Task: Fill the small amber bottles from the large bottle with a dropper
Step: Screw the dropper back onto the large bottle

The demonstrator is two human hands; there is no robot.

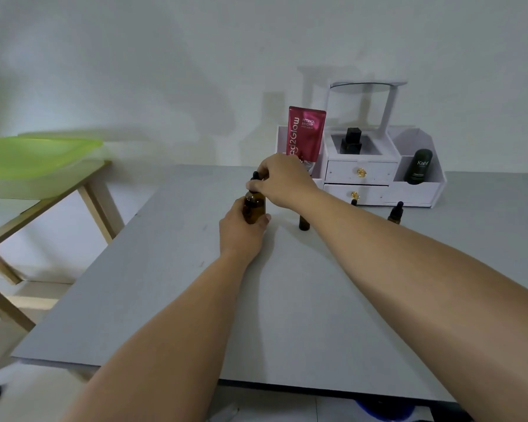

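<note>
my two bare forearms reach out from the bottom edge, the right forearm (424, 269) coming in from the right, the left forearm (165, 330) rising from below, both converging toward the far middle of the grey table (165, 300). off to the left stands a wooden side table (89, 190) with a green plastic tray (37, 156) on it. at the back right of the grey table, by the wall, sits a white drawer organiser (378, 178) holding a red pouch (305, 132), a dark green bottle (420, 166) and a black bottle (351, 141).

my left hand (241, 229) is wrapped round the lower body of the large amber bottle (255, 208), thumb toward me, holding it upright on the table. my right hand (282, 181) arches over from above, wrist bent, its fingertips pinching the black dropper top (254, 178) at the bottle's neck. the hands are close together, one above the other.

one small amber bottle (304, 222) stands just right of the large one, its top hidden by my right forearm. another small bottle with a dropper cap (395, 213) stands near the organiser.
</note>
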